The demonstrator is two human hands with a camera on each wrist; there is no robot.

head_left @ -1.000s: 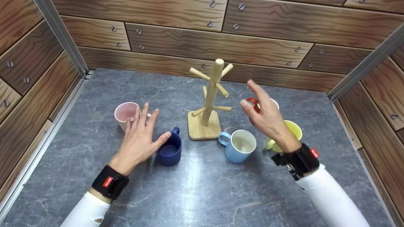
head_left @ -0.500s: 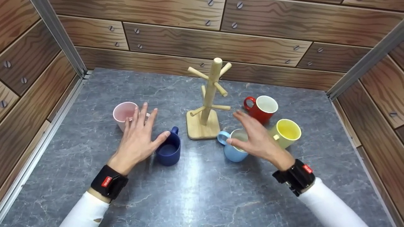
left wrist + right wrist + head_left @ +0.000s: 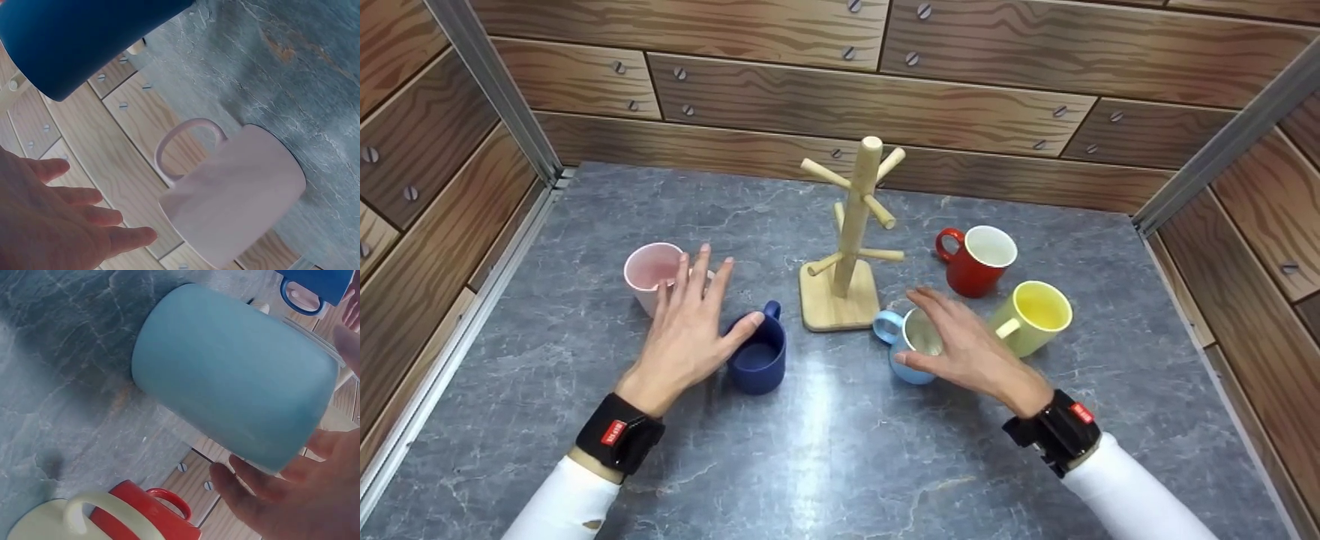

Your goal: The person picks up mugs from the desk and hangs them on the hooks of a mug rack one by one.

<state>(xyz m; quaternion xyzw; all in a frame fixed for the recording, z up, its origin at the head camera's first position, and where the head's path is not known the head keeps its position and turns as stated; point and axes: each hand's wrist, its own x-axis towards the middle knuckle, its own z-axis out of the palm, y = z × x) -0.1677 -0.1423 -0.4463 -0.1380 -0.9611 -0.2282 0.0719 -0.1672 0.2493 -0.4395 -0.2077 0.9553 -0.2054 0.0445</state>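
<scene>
My right hand (image 3: 973, 351) is wide around the top of the light blue mug (image 3: 236, 377), just beside the wooden mug tree (image 3: 851, 232), so I guess I'm reaching for it and should squeeze gently next, while my left hand (image 3: 682, 334) is spread near the pink mug (image 3: 236, 194).

This looks like a lab-style booth — printed wood-plank panels (image 3: 772, 105) rise beyond the fingers (image 3: 720, 279) and out to both sides of them, grey metal posts (image 3: 497, 86) stand in the far corners, a marbled worktop (image 3: 780, 480) spreads below, and black wrist straps (image 3: 619, 435) sit behind them.
</scene>
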